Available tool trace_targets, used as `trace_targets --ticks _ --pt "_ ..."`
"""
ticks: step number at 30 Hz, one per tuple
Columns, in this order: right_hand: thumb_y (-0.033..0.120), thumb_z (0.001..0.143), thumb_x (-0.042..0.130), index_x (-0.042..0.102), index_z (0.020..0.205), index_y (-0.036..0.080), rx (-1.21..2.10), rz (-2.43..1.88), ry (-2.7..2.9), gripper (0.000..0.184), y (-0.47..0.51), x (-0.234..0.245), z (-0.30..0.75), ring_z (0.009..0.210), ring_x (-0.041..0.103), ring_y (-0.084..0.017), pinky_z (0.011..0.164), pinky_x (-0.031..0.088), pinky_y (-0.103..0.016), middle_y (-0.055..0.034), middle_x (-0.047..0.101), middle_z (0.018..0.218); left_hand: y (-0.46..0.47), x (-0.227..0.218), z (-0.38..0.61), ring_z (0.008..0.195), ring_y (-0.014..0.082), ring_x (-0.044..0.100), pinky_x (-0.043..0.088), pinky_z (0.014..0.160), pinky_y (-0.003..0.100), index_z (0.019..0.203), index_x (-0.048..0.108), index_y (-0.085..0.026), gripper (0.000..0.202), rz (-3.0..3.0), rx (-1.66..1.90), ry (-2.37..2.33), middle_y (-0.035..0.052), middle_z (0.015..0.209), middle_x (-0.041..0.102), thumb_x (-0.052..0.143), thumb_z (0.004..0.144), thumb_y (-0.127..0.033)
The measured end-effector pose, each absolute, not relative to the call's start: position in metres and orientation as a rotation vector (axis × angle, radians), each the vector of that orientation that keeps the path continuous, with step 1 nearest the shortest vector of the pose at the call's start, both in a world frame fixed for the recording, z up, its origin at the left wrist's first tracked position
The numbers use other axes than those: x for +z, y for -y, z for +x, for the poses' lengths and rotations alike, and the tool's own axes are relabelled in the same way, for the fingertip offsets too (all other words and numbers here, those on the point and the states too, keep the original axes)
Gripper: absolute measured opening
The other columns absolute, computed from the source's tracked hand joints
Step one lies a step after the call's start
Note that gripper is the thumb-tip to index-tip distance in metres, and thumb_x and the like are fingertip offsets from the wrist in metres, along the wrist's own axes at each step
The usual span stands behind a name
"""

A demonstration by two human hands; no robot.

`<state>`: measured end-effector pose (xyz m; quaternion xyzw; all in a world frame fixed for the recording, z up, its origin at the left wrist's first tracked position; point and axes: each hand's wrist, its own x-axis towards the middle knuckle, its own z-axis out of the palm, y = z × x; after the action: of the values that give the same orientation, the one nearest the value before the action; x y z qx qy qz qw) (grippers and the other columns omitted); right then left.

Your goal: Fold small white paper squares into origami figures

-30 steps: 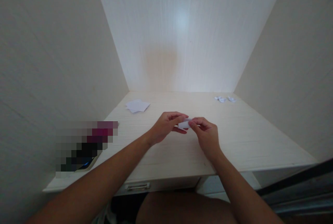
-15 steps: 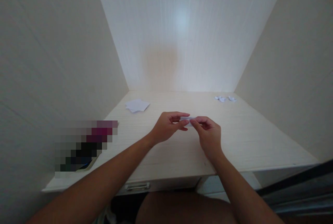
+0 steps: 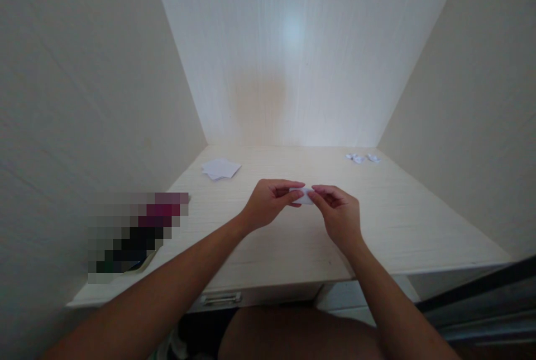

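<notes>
Between my two hands, above the middle of the desk, is a small folded piece of white paper (image 3: 307, 197). My left hand (image 3: 274, 201) pinches its left end between thumb and fingers. On the right edge, the thumb and fingertips of my right hand (image 3: 338, 209) close on the paper too. My fingers cover both ends, so the exact folds do not show. Farther back on the left lies a loose stack of white paper sheets (image 3: 221, 168). Several small folded or crumpled white paper pieces (image 3: 357, 158) rest at the back right.
The pale wooden desk (image 3: 402, 220) is enclosed by a back panel (image 3: 335, 70) and side walls. At its left edge stands a blurred-out dark and magenta object (image 3: 146, 231). A drawer handle (image 3: 221, 298) shows below the front edge.
My right hand has shifted slightly right, and more of the paper's flat face shows between the hands. My left hand has hardly moved. The stack and the small pieces stay put.
</notes>
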<state>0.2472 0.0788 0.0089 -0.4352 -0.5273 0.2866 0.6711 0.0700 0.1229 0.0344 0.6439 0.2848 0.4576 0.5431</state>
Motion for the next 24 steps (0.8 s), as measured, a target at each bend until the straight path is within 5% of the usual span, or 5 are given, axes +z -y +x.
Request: trace_targets --ticks 12,24 --pt "0.036 0.082 0.079 0.077 0.089 0.023 0.537 -0.985 1.281 0.015 -0.077 0.012 0.253 0.074 0.072 -0.019 0.069 0.06 -0.033 -0.0038 0.077 0.084 -0.126 0.04 0.065 0.078 0.0218 0.078 0.069 0.077 0.036 0.097 0.081 -0.012 0.037 1.531 1.088 -0.71 0.007 0.086 0.081 0.091 0.068 -0.034" --pt "0.03 0.084 0.078 0.078 0.093 0.027 0.469 -0.98 1.385 0.01 -0.073 0.018 0.255 0.082 0.073 -0.021 0.08 0.061 -0.038 -0.0038 0.078 0.092 -0.123 0.045 0.064 0.074 0.0207 0.077 0.069 0.075 0.036 0.093 0.081 -0.014 0.034 1.59 1.074 -0.698 0.0056 0.082 0.08 0.09 0.069 -0.037"
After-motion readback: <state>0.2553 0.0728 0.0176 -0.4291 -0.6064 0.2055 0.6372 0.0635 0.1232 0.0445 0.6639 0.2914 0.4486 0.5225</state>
